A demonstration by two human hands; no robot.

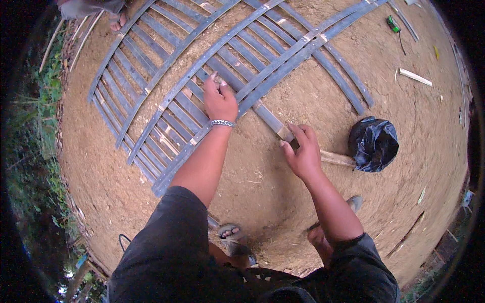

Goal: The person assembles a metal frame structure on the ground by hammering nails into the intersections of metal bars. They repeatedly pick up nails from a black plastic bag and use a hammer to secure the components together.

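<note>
A lattice panel of dark slats (184, 45), apparently split bamboo, lies on the ground before me, crossed by long rails. Over its near part is my left hand (221, 101), a chain bracelet on its wrist. Its thumb and fingers are pinched together around something too small to make out. To the right, my right hand (305, 154) closes its thumb and fingers around the near end of a slat (270, 120) that sticks out past the panel's rail. A pale wooden piece (337, 158) runs from behind this hand to a black plastic bag (374, 144).
Another person's foot (117, 21) stands by the panel's far left corner. A green tape measure (392, 23) and a pale stick (415, 77) lie on the bare soil (414, 202) at the right. My sandaled foot (231, 232) is below my arms. Plants (38, 146) line the left edge.
</note>
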